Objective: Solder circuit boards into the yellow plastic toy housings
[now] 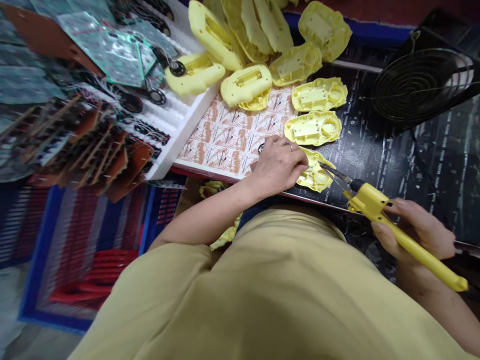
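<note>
My right hand (420, 227) grips a yellow soldering gun (369, 200) by its handle. Its metal tip and a thin guide beside it reach over the nearest yellow plastic shell (318, 177). Over the left end of that shell is my left hand (279, 162), wearing a ring, with fingers curled and thumb pressed in. Whatever its fingers pinch is hidden beneath them. A small black round part (261, 148) and a brown edge peek out at its left side. Two similar shells, a middle one (313, 127) and a farther one (319, 94), lie in a row beyond.
More yellow housings (247, 85) are piled at the back. Circuit boards (108, 47) with wires and speakers fill a white foam tray (165, 160) on the left. A black fan (420, 85) stands at back right. Below left, a blue crate (33, 280) holds red parts (101, 280).
</note>
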Available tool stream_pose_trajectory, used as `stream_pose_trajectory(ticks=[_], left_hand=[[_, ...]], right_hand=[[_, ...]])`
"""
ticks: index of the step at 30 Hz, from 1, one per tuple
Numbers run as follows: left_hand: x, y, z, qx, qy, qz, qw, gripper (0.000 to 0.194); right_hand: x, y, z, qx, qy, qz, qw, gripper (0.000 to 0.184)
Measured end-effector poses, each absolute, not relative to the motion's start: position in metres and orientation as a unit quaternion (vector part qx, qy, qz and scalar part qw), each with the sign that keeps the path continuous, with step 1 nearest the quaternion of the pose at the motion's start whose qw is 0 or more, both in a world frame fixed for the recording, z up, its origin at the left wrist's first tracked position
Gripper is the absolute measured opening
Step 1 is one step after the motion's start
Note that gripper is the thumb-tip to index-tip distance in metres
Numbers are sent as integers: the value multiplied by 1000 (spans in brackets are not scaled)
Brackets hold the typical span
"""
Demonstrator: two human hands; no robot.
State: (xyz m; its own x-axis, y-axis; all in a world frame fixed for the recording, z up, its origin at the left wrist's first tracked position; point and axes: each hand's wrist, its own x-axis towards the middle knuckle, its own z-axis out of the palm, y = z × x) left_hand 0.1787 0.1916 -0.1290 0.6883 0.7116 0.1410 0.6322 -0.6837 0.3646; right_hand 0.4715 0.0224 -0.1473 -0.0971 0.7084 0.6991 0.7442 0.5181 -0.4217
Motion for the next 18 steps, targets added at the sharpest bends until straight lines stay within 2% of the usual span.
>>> stream_pose_trajectory(ticks=[2,5,14,18], left_hand=[[179,192,-130,911,364,140,134,28],[178,193,-131,916,355,143,122,28],[180,195,-134,921,343,151,101,26],[180,195,-134,925,338,148,95,24]], right_hand=[[462,28,-148,-462,-749,1,475,35],[458,32,-149,-442,-762,25,473,22],[472,35,-138,-423,-827,19,370,7],[478,33,-139,-434,-817,41,377,4]])
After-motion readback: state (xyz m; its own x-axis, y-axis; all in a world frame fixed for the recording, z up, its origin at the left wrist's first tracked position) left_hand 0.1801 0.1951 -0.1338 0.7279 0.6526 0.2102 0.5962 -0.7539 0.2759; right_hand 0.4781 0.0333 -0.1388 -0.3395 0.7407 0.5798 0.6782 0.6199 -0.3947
